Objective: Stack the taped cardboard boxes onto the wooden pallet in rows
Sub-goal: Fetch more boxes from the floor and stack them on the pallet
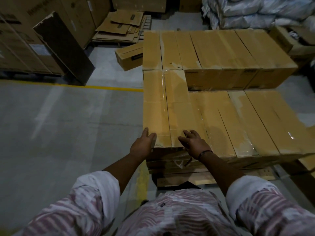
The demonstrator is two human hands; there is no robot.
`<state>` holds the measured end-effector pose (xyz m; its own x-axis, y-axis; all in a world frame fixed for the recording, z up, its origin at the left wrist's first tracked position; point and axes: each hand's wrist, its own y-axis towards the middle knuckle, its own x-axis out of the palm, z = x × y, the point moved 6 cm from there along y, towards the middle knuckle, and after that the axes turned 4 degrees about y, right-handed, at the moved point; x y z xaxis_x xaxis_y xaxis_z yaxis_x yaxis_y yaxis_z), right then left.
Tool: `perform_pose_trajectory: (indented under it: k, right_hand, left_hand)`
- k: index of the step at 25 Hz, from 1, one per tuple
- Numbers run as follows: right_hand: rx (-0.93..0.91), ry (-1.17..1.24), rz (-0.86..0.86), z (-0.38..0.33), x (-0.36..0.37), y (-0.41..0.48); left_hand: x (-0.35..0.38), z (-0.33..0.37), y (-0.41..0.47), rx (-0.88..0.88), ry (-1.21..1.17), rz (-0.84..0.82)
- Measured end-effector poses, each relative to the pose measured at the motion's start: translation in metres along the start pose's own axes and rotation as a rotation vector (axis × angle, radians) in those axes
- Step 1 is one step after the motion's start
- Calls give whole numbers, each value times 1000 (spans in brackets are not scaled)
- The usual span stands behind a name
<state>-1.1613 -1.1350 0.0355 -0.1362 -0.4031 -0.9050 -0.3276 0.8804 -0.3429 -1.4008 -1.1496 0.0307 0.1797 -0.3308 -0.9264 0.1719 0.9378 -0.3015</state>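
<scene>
A long taped cardboard box [170, 106] lies at the near left of the stack, on top of other boxes. My left hand [142, 144] rests against its near left corner, fingers straight along the edge. My right hand [194, 143] lies flat on its top near the front edge, fingers spread. To the right, a lower row of taped boxes [252, 123] runs front to back. Behind that stands a higher row of boxes [221, 50]. The wooden pallet [196, 178] shows under the stack's front edge.
A loose cardboard box [129, 57] lies tilted on the floor left of the stack. Flattened cartons [119, 27] are piled behind it. Large cartons [34, 40] stand at the far left beyond a yellow floor line [85, 87]. White sacks [255, 11] are heaped at the back right.
</scene>
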Motion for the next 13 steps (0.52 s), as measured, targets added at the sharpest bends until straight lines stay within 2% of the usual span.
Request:
perform_pose_trajectory:
  k: [10, 13]
  right_hand:
    - [4, -39, 3, -9, -5, -4]
    - [54, 31, 16, -4, -4, -4]
  left_hand:
    - [-1, 4, -5, 12, 38, -29]
    - [-2, 4, -7, 6, 27, -34]
